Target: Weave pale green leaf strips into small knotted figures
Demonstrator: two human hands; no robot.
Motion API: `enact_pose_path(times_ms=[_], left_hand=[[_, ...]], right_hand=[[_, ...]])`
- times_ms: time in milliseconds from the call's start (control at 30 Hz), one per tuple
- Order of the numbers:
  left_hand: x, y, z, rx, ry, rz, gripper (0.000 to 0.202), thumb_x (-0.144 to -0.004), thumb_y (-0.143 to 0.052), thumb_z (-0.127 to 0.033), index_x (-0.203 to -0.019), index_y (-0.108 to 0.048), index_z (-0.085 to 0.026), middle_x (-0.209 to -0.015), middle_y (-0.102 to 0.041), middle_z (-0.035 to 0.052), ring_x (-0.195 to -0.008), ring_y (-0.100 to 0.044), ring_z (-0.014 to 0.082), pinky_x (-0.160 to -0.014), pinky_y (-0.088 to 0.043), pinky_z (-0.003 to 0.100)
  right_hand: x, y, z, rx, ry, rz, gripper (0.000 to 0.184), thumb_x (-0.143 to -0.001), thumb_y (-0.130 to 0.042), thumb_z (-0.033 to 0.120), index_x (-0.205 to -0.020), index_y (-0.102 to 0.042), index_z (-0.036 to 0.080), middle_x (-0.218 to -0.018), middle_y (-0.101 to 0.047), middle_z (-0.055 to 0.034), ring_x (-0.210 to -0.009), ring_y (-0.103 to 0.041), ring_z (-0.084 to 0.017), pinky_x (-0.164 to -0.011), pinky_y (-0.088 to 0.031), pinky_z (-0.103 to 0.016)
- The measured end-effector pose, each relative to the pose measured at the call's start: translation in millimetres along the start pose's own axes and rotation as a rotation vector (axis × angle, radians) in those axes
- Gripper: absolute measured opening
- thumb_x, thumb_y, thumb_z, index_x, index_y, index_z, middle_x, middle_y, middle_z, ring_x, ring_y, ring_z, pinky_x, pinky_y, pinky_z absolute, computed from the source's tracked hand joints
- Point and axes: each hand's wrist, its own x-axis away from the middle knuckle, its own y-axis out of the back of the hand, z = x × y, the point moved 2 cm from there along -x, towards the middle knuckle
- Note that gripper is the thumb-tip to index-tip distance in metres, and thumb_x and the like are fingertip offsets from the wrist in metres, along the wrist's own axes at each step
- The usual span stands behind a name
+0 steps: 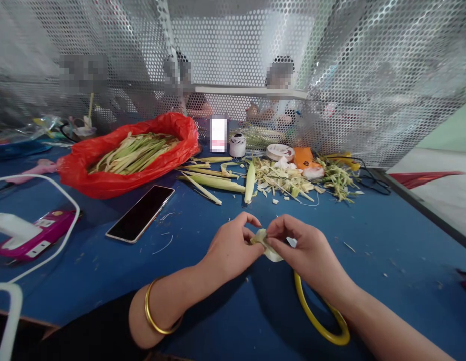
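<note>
My left hand (233, 245) and my right hand (304, 250) meet above the blue table (203, 296), both pinched on a small pale folded leaf piece (266, 244). A gold bangle sits on my left wrist. A yellow ring-shaped handle (319, 316) lies under my right wrist, partly hidden by the hand. Long green leaf strips (214, 181) lie on the table beyond my hands.
A red plastic bag (124, 160) full of leaf strips sits at the back left, a black phone (141, 213) beside it. Leaf scraps (289, 180), a thread spool (237, 145) and a tape roll (277, 151) lie behind. A pink device (41, 233) with white cable is left. Perforated screen with people behind.
</note>
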Motion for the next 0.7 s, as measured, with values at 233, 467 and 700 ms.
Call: enact_pose_path(times_ms=[233,467,700], left_hand=[[4.7,-3.9,-2.5,-0.14,-0.063,-0.022,0.023,-0.072,-0.061,-0.025,-0.095,-0.057,-0.023,-0.066,-0.064,-0.0045,-0.06,-0.057,0.0137,-0.054,-0.036,0.024],[6.5,-2.8,-3.6,-0.25,-0.087,-0.029,0.022,-0.074,-0.059,-0.025,-0.096,-0.056,-0.026,-0.069,-0.068,-0.0041,-0.064,-0.06,0.0162,-0.056,-0.036,0.025],[7.2,-0.5,-8.3,-0.302,-0.086,-0.029,0.035,-0.074,-0.057,-0.024,-0.109,-0.054,-0.027,-0.073,-0.069,-0.0038,-0.066,-0.063,0.0179,-0.058,-0.038,0.026]], right_hand=[[2.9,-8.8,-2.9,0.154,0.094,-0.175,0.024,-0.077,-0.054,0.016,-0.101,-0.054,0.021,-0.083,-0.063,-0.0024,-0.069,-0.062,-0.016,-0.065,-0.048,-0.028],[0.2,-12.6,-9.2,0.088,-0.027,0.003,0.009,-0.077,-0.051,0.017,-0.083,-0.052,0.022,-0.07,-0.062,0.0015,-0.062,-0.059,-0.015,-0.059,-0.044,-0.026],[4.1,-10.8,-2.9,0.178,0.065,0.019,0.011,-0.078,-0.049,0.017,-0.088,-0.053,0.021,-0.072,-0.062,-0.0005,-0.066,-0.056,-0.017,-0.061,-0.04,-0.028]])
